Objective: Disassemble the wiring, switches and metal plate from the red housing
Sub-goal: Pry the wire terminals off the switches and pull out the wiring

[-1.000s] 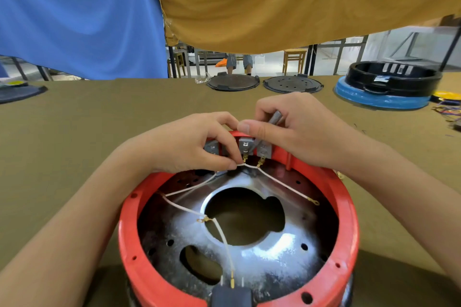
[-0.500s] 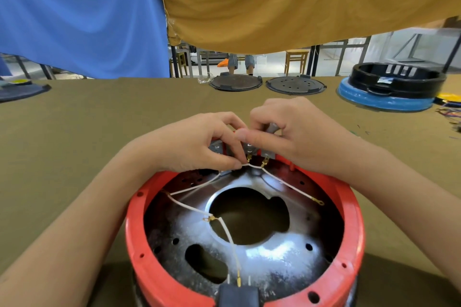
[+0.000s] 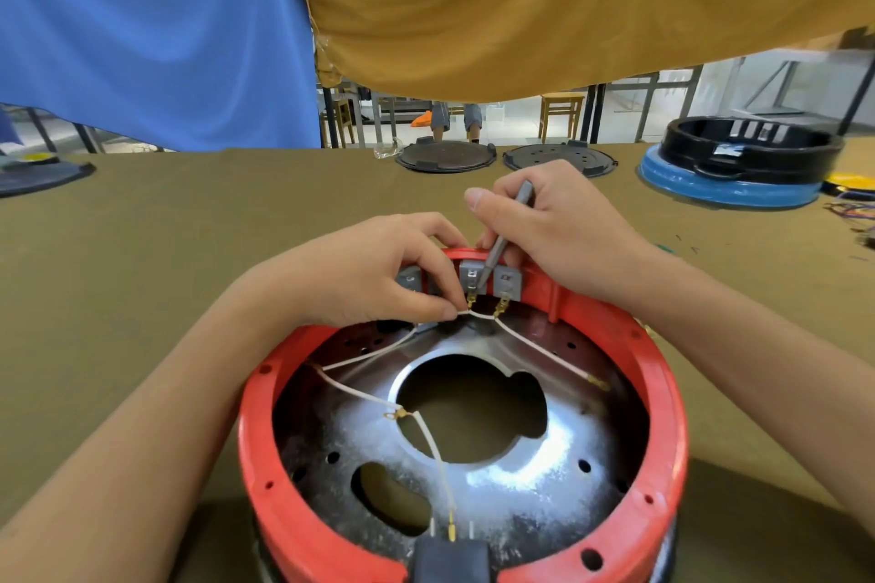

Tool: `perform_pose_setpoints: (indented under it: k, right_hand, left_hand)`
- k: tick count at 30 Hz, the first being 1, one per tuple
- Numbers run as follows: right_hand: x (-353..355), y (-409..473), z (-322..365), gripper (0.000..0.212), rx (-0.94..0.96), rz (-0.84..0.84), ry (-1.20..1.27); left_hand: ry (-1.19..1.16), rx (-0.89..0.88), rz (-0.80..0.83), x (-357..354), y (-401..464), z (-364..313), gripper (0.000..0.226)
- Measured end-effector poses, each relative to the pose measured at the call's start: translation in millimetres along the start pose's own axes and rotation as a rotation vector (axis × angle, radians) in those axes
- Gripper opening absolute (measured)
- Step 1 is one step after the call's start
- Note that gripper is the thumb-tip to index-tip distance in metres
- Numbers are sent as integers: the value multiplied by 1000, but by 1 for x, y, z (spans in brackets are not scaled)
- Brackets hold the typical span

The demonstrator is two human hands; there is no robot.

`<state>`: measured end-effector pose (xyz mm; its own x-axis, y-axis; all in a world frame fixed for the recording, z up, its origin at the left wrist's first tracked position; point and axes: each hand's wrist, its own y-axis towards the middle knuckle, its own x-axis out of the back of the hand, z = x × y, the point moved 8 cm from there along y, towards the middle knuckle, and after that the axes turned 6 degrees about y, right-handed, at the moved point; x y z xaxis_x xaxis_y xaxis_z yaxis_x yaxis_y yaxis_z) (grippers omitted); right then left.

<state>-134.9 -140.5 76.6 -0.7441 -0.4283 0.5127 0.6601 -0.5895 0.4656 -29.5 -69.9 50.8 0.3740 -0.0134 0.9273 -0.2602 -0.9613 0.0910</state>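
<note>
Left hand (image 3: 374, 274) pinches the white wire (image 3: 461, 313); right hand (image 3: 544, 232) grips a grey tool (image 3: 506, 232) prying the terminal (image 3: 472, 298), which might slip and tear it.

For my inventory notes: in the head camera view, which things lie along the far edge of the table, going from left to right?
Dark flat disc → brown round lid → black perforated lid → black housing on a blue base → yellow object, cut by the frame.

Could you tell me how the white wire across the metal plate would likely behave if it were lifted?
The white wire looks thin and sags in loose curves over the metal plate, so it is probably floppy and light. Its ends seem tethered at terminals, so it would likely tug rather than lift free.
</note>
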Motion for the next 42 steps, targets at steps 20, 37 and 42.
perform_pose_setpoints:
  k: [20,37,42]
  right_hand:
    - [3,-11,7,42,48,48,-49]
    - [4,-8,0,45,-6,-4,39]
    - [4,-15,15,44,137,-12,-118]
  left_hand:
    - [-2,-5,4,0,0,1,9]
    - [1,3,8,0,0,0,10]
    - [-17,-4,3,0,0,1,9]
